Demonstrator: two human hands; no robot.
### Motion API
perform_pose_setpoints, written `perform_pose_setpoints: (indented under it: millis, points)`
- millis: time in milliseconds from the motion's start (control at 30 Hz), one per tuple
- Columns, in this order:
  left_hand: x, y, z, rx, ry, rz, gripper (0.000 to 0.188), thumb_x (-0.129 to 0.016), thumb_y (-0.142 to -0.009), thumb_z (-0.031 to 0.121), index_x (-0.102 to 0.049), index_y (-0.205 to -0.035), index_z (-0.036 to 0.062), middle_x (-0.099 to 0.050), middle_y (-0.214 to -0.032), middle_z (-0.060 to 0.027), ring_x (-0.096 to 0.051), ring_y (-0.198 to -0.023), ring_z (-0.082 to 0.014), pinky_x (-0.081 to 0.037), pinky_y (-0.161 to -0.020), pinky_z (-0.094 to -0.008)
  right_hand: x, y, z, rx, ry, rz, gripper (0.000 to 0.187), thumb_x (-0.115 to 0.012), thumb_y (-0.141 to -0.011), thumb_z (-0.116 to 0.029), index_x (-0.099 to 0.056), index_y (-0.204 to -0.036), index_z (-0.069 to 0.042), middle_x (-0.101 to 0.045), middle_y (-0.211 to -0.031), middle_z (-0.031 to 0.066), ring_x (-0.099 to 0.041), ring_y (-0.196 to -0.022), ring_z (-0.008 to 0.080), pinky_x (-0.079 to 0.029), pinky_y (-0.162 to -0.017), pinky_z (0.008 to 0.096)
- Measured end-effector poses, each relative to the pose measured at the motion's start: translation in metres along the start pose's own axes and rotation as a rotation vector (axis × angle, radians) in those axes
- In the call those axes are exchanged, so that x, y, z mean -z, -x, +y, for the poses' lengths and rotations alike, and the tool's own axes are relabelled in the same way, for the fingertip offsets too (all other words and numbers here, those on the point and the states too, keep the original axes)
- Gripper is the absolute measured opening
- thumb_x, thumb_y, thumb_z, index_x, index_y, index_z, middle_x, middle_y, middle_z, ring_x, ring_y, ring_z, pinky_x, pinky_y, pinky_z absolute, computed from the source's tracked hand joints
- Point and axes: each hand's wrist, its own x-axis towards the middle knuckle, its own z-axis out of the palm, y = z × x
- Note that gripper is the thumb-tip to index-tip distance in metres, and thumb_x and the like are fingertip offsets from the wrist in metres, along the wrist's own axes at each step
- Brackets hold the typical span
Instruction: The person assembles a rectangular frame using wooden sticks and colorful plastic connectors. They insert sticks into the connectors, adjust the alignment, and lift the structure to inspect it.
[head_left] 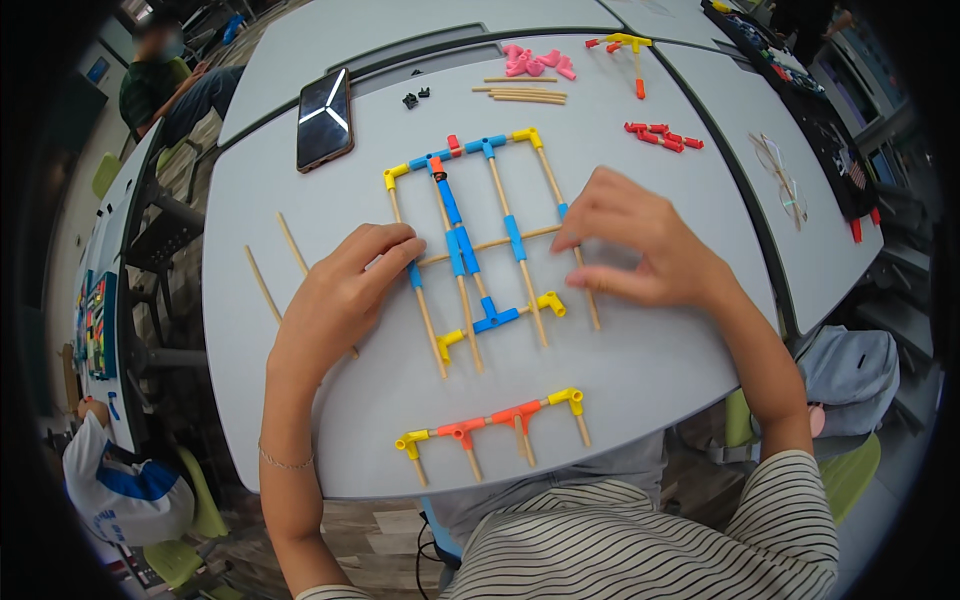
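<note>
A frame of wooden sticks and plastic connectors lies on the table before me. Its top bar has blue connectors (488,148) and yellow elbows (525,137). My left hand (345,275) is closed at its left side, fingertips on a blue connector (415,274). My right hand (640,245) is beside the right stick (586,285), thumb and fingers apart. A blue T-connector (494,316), between two yellow elbows, lies among the lower stick ends. Nearer me is a separate row of orange T-connectors (517,415) and yellow elbows with short sticks.
Loose sticks (262,285) lie left of my left hand. A phone (325,120), black parts (411,100), pink connectors (530,62), more sticks (520,95) and red connectors (663,137) are at the back. Glasses (778,175) lie on the right table. Another person (165,85) sits far left.
</note>
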Motion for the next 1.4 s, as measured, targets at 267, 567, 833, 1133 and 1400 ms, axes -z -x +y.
perform_pose_setpoints:
  millis: [267, 567, 833, 1133, 1400]
  points:
    - [0.04, 0.003, 0.036, -0.009, 0.208, -0.277, 0.037, -0.081, -0.067, 0.003, -0.066, -0.101, 0.0084, -0.062, -0.113, -0.0042, -0.059, -0.097, -0.0252, -0.051, -0.081, -0.0381, -0.018, 0.001, -0.023, 0.047, -0.06, -0.222, 0.025, -0.079, -0.077, -0.015, -0.069, -0.099, -0.007, -0.064, -0.093, 0.0051, -0.062, -0.087, 0.0239, -0.051, -0.074, 0.0359]
    - [0.034, 0.006, 0.043, 0.015, 0.244, -0.309, 0.029, -0.082, -0.066, 0.003, -0.062, -0.087, 0.0053, -0.062, -0.101, -0.0057, -0.063, -0.086, -0.0233, -0.053, -0.072, -0.0354, -0.017, 0.007, -0.008, 0.101, 0.012, -0.194, 0.022, -0.077, -0.078, -0.015, -0.064, -0.092, -0.006, -0.061, -0.086, 0.0053, -0.063, -0.083, 0.0238, -0.051, -0.075, 0.0362]
    - [0.027, 0.008, 0.045, -0.093, 0.097, -0.234, 0.028, -0.083, -0.068, 0.007, -0.06, -0.084, 0.0051, -0.063, -0.097, -0.0062, -0.063, -0.083, -0.0235, -0.053, -0.067, -0.0353, -0.012, 0.001, -0.015, 0.089, 0.009, -0.176, 0.025, -0.079, -0.079, -0.023, -0.065, -0.09, -0.007, -0.061, -0.088, 0.0062, -0.061, -0.085, 0.0249, -0.05, -0.075, 0.0372]
    - [0.023, 0.004, 0.049, -0.148, 0.082, -0.187, 0.027, -0.082, -0.069, 0.008, -0.058, -0.081, 0.0067, -0.061, -0.095, -0.0041, -0.062, -0.082, -0.0217, -0.052, -0.066, -0.035, -0.011, -0.003, 0.023, -0.34, 0.141, 0.172, 0.026, -0.073, -0.088, -0.025, -0.067, -0.098, -0.002, -0.062, -0.102, 0.0096, -0.055, -0.1, 0.0239, -0.05, -0.076, 0.0356]
    - [0.02, 0.006, 0.048, -0.201, -0.007, -0.18, 0.026, -0.08, -0.071, 0.009, -0.056, -0.08, 0.0073, -0.06, -0.093, -0.0037, -0.06, -0.08, -0.021, -0.052, -0.065, -0.0348, 0.0, -0.019, 0.017, -0.79, -0.188, 0.033, 0.033, -0.077, -0.086, -0.029, -0.066, -0.096, 0.001, -0.066, -0.078, 0.0044, -0.056, -0.07, 0.009, -0.047, -0.065, 0.0246]
